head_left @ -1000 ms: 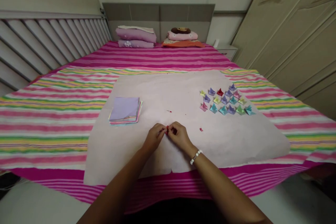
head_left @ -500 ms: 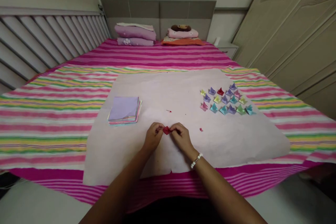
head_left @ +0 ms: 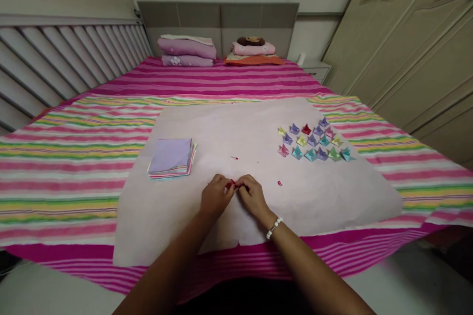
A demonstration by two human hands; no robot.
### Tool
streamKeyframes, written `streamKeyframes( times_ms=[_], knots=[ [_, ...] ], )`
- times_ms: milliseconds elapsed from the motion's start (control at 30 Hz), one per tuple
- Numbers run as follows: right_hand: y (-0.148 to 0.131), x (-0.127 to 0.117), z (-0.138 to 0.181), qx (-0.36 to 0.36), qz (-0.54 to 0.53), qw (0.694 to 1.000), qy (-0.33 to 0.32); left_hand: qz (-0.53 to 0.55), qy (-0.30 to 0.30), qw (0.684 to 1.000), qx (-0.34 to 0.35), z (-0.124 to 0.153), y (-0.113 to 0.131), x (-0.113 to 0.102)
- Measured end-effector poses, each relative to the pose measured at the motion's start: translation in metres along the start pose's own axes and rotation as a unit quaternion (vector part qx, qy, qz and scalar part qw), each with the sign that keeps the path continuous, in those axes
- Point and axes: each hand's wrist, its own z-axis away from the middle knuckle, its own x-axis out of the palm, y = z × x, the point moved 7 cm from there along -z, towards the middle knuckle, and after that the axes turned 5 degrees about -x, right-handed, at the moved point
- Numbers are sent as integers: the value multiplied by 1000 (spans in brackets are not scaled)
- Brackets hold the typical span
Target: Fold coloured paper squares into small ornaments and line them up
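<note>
Between my hands is a small folded red paper piece (head_left: 231, 184), mostly covered by fingers. My left hand (head_left: 217, 196) is closed on its left side, and my right hand (head_left: 252, 194) pinches it from the right, a white bead bracelet (head_left: 274, 229) at that wrist. Both hands are just above a large pale sheet (head_left: 166, 226) spread on the bed. Beyond them lies a tiny red-and-white scrap (head_left: 234, 158). Another small red scrap (head_left: 280, 183) rests to the right of my right hand.
At the left is a stack of coloured square papers (head_left: 172, 155), lilac on top. Several folded paper figures (head_left: 312, 140) stand in rows at the right. Folded bedding (head_left: 187, 49) is piled by the headboard (head_left: 199, 15). A white railing (head_left: 74, 54) runs along the left.
My left fingers have closed further over the red folded paper, which shows less now. The whole view has shifted slightly; the scraps, stack and figures stay in place on the sheet.
</note>
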Motion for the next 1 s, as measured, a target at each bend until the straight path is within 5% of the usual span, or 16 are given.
streamKeyframes(
  times_ms=[267, 433, 567, 833, 1000],
  knots=[
    [-13, 2, 4, -45, 78, 992, -84, -59, -24, 998, -6, -1, 5, -1],
    [-17, 8, 5, -91, 254, 942, -198, -58, -29, 998, 5, -4, 5, 2],
    [-18, 8, 1, -106, 266, 931, -225, -43, -24, 999, 21, -5, 4, 2],
    [-22, -1, -7, -94, 235, 949, -190, 21, 31, 997, 72, -6, 3, -6],
    [-16, -36, -24, -55, 220, 968, -107, 21, 103, 992, 73, -20, -16, -23]
  ],
)
